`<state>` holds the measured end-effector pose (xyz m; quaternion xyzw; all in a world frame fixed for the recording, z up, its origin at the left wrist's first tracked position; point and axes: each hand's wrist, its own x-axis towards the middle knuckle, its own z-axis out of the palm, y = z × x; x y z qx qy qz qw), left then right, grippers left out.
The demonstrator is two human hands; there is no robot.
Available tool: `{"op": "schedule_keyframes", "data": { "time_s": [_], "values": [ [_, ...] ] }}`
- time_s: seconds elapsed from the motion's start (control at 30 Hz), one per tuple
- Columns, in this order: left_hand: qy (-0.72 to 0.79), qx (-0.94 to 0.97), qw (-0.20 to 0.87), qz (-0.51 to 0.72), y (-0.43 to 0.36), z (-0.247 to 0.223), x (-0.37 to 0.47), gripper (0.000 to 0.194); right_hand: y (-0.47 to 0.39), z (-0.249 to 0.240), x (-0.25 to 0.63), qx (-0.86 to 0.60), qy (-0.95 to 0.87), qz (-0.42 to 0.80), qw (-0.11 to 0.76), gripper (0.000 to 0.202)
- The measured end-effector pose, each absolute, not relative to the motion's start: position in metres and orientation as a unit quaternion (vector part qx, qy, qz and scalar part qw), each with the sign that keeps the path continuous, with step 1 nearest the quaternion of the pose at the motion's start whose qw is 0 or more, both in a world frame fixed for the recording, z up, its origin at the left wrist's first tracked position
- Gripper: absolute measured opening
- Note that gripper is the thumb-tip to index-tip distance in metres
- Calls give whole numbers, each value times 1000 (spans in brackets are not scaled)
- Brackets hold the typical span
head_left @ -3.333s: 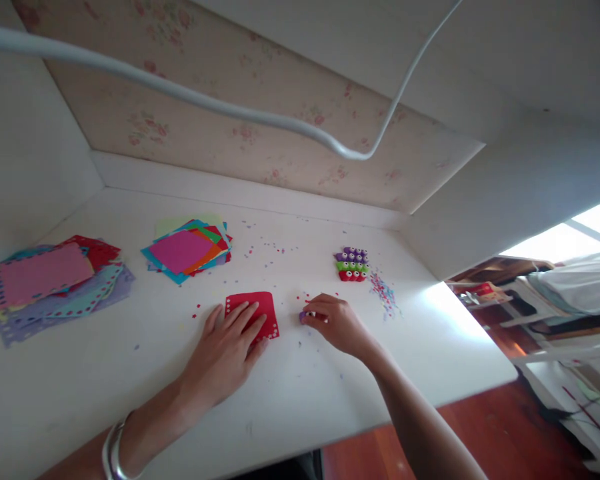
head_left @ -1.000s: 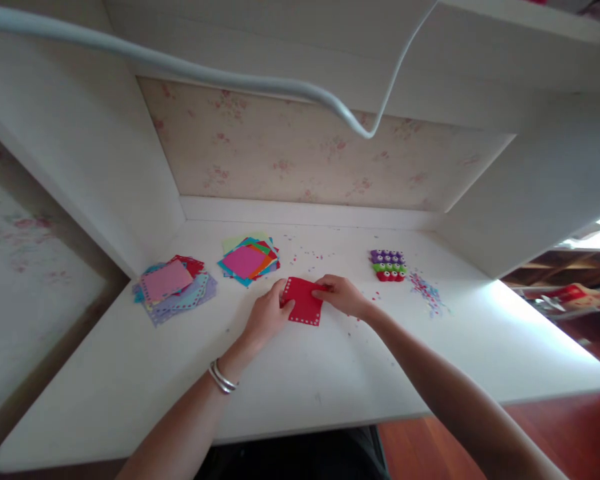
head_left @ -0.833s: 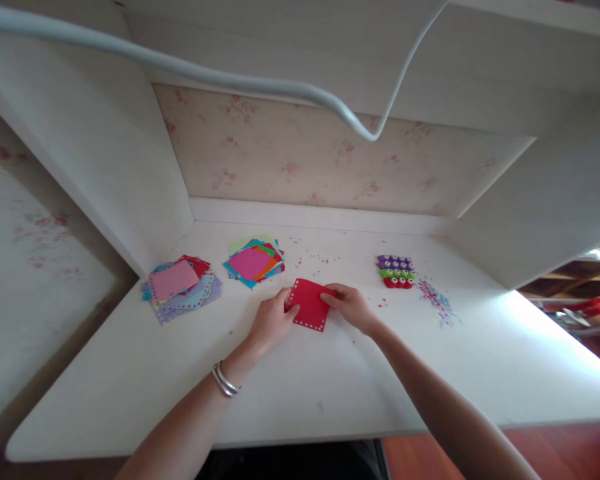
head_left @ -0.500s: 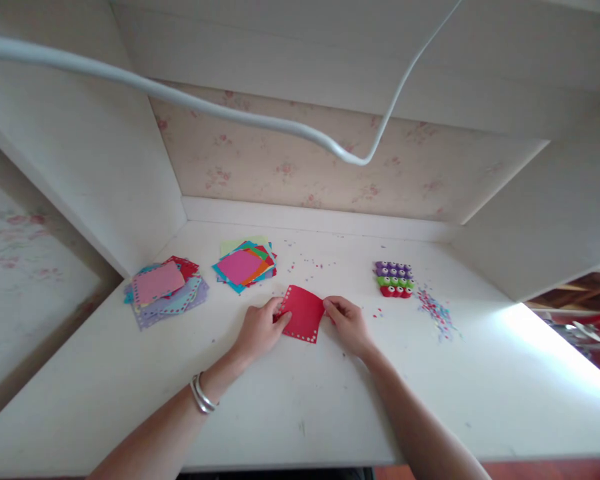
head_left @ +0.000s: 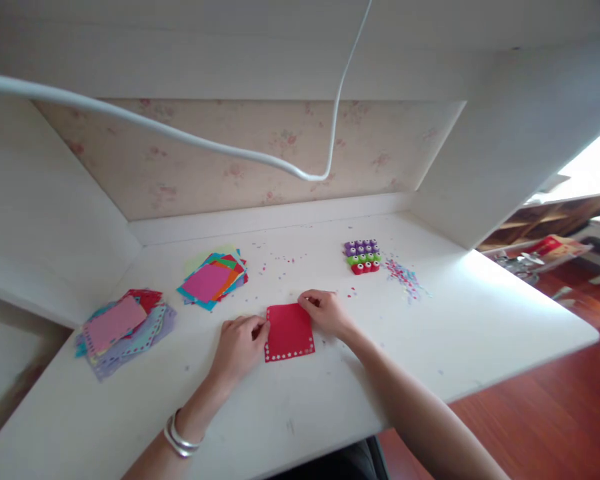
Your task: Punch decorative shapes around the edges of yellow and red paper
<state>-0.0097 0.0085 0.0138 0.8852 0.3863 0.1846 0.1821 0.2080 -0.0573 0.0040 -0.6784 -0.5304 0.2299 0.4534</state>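
Note:
A square of red paper has small holes punched along its left and bottom edges. At its left edge, the fingers of my left hand are closed on the paper. My right hand pinches the top right corner between thumb and fingers. Beyond my right hand sit several small craft punches in purple, green and red, packed in rows. Left of the red paper, past my left hand, lies a stack of coloured paper squares with a pink one on top.
At the far left is a loose pile of punched paper squares. A heap of tiny paper cut-outs lies right of the punches, and more bits are scattered across the white table. A white cable hangs across the view.
The camera view has turned to the right, so things sit further left. The red paper has rotated and now looks straighter, and my left hand has shifted along its left edge.

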Motion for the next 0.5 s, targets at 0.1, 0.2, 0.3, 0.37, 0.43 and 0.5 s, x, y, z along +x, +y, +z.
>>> {"op": "schedule_keyframes", "data": {
  "time_s": [0.1,0.2,0.3,0.37,0.43,0.5],
  "values": [
    [391,887,153,192,6,11,-12,21,-57,6,220,-678,-497,242,485,18],
    [391,884,112,228,4,10,-11,16,-57,12,254,-684,-444,239,527,27],
    [350,891,107,267,3,14,6,20,-57,19,311,-702,-370,195,576,34],
    [312,901,120,276,1,19,30,31,-56,22,356,-720,-311,148,602,37],
    [286,914,130,256,-2,24,65,47,-54,21,397,-738,-260,105,614,42],
    [274,929,129,214,-4,26,108,64,-52,18,428,-751,-228,86,613,45]
  ]
}}
